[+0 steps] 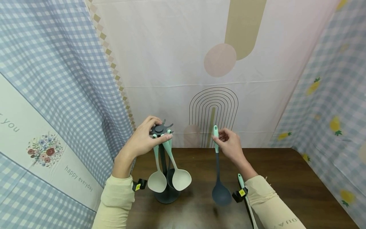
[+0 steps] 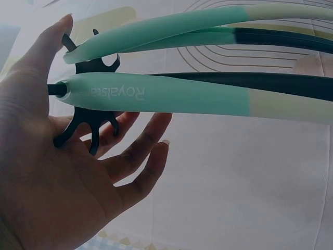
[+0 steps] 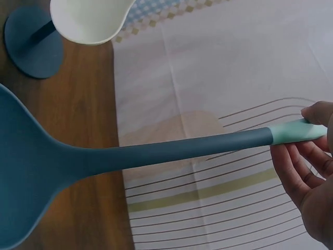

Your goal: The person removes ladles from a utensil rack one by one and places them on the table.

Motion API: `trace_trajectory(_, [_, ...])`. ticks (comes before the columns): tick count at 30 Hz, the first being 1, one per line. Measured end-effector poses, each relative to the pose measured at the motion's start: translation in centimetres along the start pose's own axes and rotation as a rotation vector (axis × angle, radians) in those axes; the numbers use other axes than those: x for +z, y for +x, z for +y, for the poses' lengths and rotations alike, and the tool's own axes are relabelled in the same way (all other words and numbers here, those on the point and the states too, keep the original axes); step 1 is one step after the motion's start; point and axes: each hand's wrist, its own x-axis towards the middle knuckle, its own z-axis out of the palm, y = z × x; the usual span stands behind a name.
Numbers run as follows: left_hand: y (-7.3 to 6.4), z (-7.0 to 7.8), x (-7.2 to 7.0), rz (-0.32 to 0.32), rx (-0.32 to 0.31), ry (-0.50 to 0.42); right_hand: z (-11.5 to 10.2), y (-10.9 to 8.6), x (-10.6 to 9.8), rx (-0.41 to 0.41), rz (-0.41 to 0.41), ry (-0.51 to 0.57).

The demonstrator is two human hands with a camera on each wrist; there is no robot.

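Note:
A dark utensil rack stands upright at centre left, its hooked top held by my left hand. In the left wrist view, the left hand has its thumb and fingers around the hooks. Two cream ladles with mint handles hang there, and a dark utensil hangs partly hidden behind them. My right hand pinches the mint handle of a dark grey-blue ladle, which hangs bowl-down, apart from the rack. The right wrist view shows its long shaft close up.
Another mint-handled utensil lies on the brown wooden table, partly covered by the right sleeve. A printed cloth hangs behind the table, with checked cloths on both sides.

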Motion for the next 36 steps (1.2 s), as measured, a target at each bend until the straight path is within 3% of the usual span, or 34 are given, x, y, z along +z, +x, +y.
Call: trace_trajectory(36, [-0.1,-0.1,0.2,0.02,0.004,-0.011,6.9,-4.4,0.5,0.197,-0.006,-0.093])
